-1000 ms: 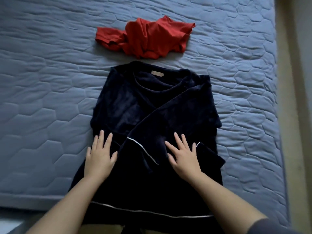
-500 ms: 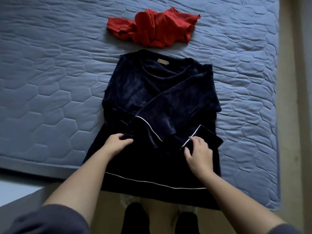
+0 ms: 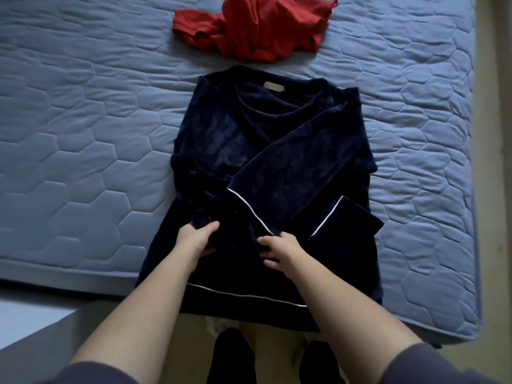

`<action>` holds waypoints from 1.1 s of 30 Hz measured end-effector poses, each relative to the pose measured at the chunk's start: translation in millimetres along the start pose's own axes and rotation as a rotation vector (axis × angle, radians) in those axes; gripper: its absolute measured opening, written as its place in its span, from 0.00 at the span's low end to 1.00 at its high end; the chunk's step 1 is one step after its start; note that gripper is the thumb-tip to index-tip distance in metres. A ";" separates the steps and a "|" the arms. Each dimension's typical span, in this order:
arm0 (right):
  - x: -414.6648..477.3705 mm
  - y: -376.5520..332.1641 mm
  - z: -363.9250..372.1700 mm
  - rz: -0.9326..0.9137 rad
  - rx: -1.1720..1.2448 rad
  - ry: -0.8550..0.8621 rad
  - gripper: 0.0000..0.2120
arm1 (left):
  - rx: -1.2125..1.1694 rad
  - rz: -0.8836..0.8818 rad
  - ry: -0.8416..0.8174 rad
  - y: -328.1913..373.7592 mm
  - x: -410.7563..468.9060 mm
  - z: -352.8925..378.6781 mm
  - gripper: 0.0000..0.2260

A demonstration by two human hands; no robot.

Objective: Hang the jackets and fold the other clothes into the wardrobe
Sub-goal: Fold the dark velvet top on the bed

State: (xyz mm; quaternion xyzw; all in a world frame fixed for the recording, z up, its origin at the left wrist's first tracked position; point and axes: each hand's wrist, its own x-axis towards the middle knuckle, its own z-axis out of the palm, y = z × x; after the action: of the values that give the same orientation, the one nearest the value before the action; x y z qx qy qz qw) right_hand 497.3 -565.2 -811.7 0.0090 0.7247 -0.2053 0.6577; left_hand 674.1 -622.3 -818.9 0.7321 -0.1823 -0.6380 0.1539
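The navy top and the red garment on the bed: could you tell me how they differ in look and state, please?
The navy top lies spread flat with a sleeve folded across it, while the red garment sits crumpled. The navy top has white piping; the red garment is plain. Both hands, left hand and right hand, work on the navy top; the red garment lies untouched. Both rest on the blue quilted mattress.

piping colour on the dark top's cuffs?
White, on the navy top; cuff piping shows in the head view.

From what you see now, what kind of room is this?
Probably a bedroom: a quilted blue mattress with a navy top spread for folding and a red garment beside it.
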 end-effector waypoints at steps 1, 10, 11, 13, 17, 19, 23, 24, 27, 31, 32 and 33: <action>-0.9 0.4 -4.1 -0.019 -0.009 0.009 0.07 | 0.058 -0.012 0.088 -2.2 3.9 0.1 0.15; -1.3 -8.1 -84.4 -0.311 -0.250 0.866 0.17 | 1.210 0.911 0.435 26.2 -18.6 35.0 0.30; 2.1 -14.0 -95.0 -0.263 -0.222 0.869 0.23 | 1.284 0.949 0.327 31.6 -17.3 47.0 0.31; 11.8 -24.9 -112.3 -0.217 -0.211 0.883 0.30 | 1.425 0.908 0.159 38.4 -9.7 72.8 0.33; 33.3 -28.4 -148.9 -0.234 -0.293 0.880 0.24 | 1.682 0.759 -0.018 38.7 17.6 102.4 0.31; 35.5 -19.6 -168.3 -0.186 -0.333 0.844 0.18 | 1.679 0.715 0.019 33.1 23.8 102.2 0.30; 20.3 10.3 -184.6 -0.078 -0.392 0.654 0.27 | 1.442 0.677 0.168 6.0 7.4 74.6 0.31; 15.7 19.1 -184.3 -0.053 -0.411 0.602 0.29 | 1.401 0.625 0.214 -3.8 0.2 61.1 0.32; 5.4 41.5 -185.3 0.037 -0.432 0.544 0.35 | 1.317 0.420 0.360 -31.8 -20.2 16.8 0.35; -5.3 69.1 -190.0 0.073 -0.295 0.448 0.37 | 1.154 0.193 0.463 -53.4 -35.9 -31.6 0.39; -8.6 76.6 -191.6 0.067 -0.288 0.399 0.35 | 1.060 0.128 0.486 -55.1 -35.1 -42.2 0.38; -12.2 83.2 -193.9 0.061 -0.304 0.355 0.31 | 0.974 0.073 0.492 -56.9 -32.5 -52.6 0.36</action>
State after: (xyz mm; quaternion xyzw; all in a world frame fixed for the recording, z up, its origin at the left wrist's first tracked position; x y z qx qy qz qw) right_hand 338.3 -425.9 -814.0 -0.0323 0.8510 -0.0690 0.5196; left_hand 726.3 -557.2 -809.2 0.8396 -0.4406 -0.2839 -0.1430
